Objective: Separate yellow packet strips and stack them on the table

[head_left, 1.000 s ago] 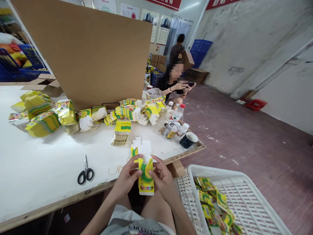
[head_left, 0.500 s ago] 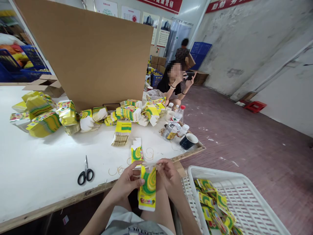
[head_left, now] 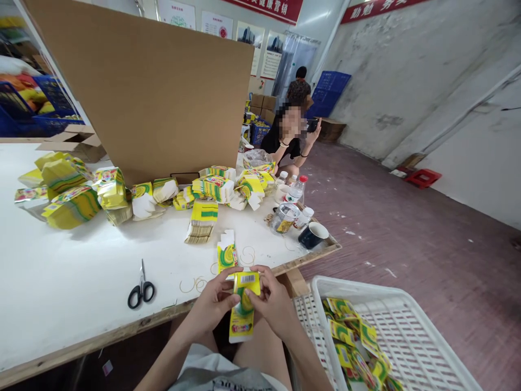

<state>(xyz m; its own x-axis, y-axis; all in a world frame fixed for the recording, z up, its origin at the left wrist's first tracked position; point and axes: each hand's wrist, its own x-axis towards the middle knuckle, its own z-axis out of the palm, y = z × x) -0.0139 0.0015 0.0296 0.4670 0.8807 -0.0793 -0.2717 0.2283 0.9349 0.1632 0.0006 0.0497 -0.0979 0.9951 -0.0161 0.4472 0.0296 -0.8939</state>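
Observation:
A small yellow-and-green carton [head_left: 243, 307] stands upright over my lap, just in front of the table edge. My left hand [head_left: 214, 304] pinches its left side and my right hand [head_left: 274, 301] grips its right side, thumbs near the closed top flap with a barcode. A flat unfolded carton [head_left: 226, 252] lies on the white table [head_left: 73, 271] just beyond my hands, with rubber bands [head_left: 195, 282] around it. A white plastic crate [head_left: 407, 331] at my right holds several folded cartons.
Black scissors [head_left: 141, 290] lie near the table's front edge. Stacks of flat cartons [head_left: 73, 201] line up before a tall cardboard sheet [head_left: 150, 87]. Bottles, a jar and a dark cup [head_left: 313, 234] stand at the table's right corner. A seated person [head_left: 291, 136] holds a phone beyond.
The carton's white top flaps were open and upright; they are now folded down, with the barcode flap closed on top. Both hands have stayed on the carton.

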